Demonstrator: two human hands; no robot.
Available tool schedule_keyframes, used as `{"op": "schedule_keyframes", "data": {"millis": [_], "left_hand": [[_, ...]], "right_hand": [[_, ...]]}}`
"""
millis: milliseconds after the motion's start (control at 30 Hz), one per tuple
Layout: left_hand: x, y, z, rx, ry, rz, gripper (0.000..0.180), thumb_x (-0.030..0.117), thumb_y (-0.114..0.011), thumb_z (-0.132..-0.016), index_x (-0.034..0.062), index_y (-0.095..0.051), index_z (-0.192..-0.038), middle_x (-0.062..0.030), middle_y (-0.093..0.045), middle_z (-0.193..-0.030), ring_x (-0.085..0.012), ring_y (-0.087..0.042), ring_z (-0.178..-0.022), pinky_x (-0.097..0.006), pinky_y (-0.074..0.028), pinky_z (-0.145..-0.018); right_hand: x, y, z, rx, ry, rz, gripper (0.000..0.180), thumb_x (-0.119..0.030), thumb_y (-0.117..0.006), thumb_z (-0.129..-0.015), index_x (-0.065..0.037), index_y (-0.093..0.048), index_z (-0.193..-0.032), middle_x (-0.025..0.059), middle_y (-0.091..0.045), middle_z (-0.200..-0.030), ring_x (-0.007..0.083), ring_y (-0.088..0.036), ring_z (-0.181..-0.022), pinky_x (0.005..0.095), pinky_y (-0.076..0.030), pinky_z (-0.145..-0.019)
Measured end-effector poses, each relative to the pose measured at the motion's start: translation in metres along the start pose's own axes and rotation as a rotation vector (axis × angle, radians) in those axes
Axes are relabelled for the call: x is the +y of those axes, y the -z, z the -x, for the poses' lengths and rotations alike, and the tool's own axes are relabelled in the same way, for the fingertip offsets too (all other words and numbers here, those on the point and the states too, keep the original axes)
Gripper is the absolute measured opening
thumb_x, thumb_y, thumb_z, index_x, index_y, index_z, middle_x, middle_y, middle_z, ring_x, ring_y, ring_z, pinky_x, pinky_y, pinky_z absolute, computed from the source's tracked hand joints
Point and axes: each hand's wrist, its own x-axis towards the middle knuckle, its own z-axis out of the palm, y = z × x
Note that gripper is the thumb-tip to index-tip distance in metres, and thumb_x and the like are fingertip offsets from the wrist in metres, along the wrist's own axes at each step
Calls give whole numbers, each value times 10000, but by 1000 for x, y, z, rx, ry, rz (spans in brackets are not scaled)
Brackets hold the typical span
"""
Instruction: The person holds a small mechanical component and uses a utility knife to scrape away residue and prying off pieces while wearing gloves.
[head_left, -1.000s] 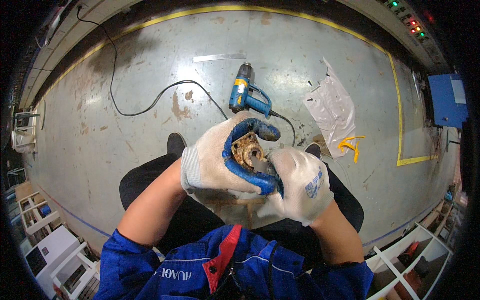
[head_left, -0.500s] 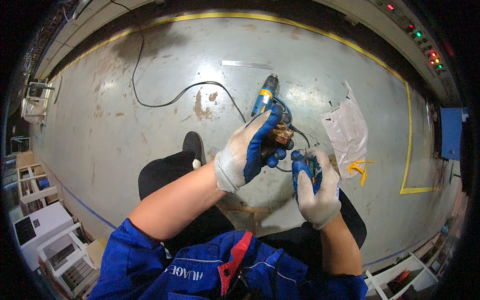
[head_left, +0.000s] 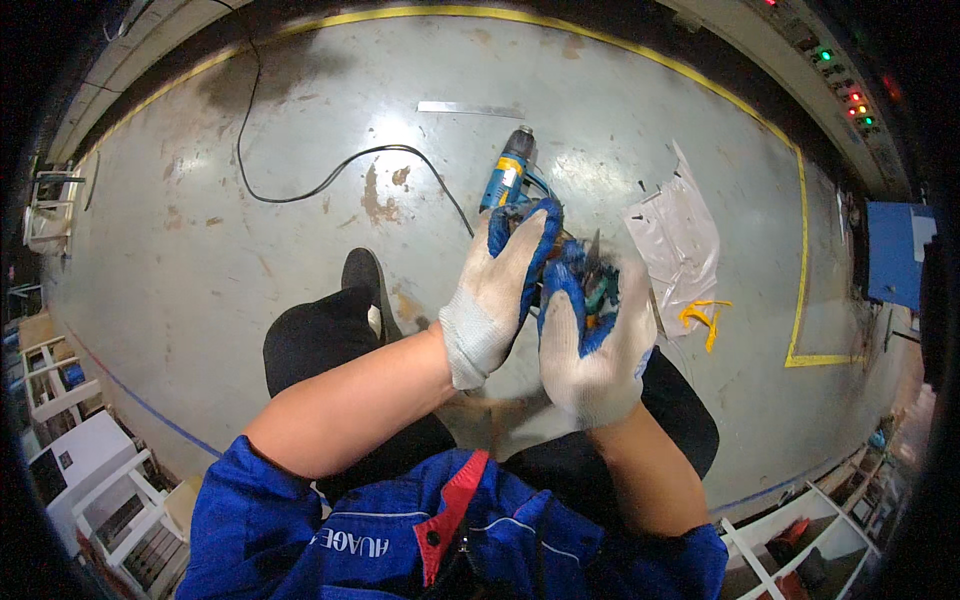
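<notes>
Right hand point(head_left: 597, 350) nearer left hand point(head_left: 503, 272); grips tool point(head_left: 598, 293); left's hold unclear; yellow-edged floor point(head_left: 250, 260) beyond

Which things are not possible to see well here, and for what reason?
Head view:
Left white-and-blue gloved hand: palm side turned away, so hidden.
Teal-handled tool in the right gloved hand: blurred, partly covered by that hand.
Blue-and-yellow heat gun: lower handle behind the left hand.
Thin black cable: cut off by upper edge.

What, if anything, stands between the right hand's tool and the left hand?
Nothing visible: the tool in the right hand is close beside the left hand. Blur hides whether they touch; anything cupped in the left can't be made out.
</notes>
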Motion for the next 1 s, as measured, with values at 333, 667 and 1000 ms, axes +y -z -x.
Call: {"op": "schedule_keyframes", "data": {"millis": [333,667,1000], "left_hand": [[-14,8,1,-33,-100,-65,330,348,-570,-1064,81,-547,-1258,-54,-633,-1025,-144,-633,-930,-301,-554,-837],[30,11,11,-128,-326,-694,747,157,-906,-747,-44,-473,-1321,-105,-638,-1151,-156,-645,-1045,-302,-545,-918],[56,4,24,-229,-83,-647,729,107,-827,-810,-1,-476,-1439,-69,-667,-1122,-113,-640,-997,-272,-553,-847]], "right_hand": [[8,-9,-6,-22,20,61,401,-60,-670,-867,68,-538,-1224,232,-667,-949,341,-699,-806,412,-562,-743],[25,49,-5,-152,-19,-77,367,-52,-643,-881,56,-594,-1228,274,-672,-1077,418,-693,-953,434,-549,-834],[9,58,-1,-328,-33,100,418,-186,-727,-881,-19,-577,-1233,231,-704,-1014,422,-701,-845,477,-574,-769]]}}
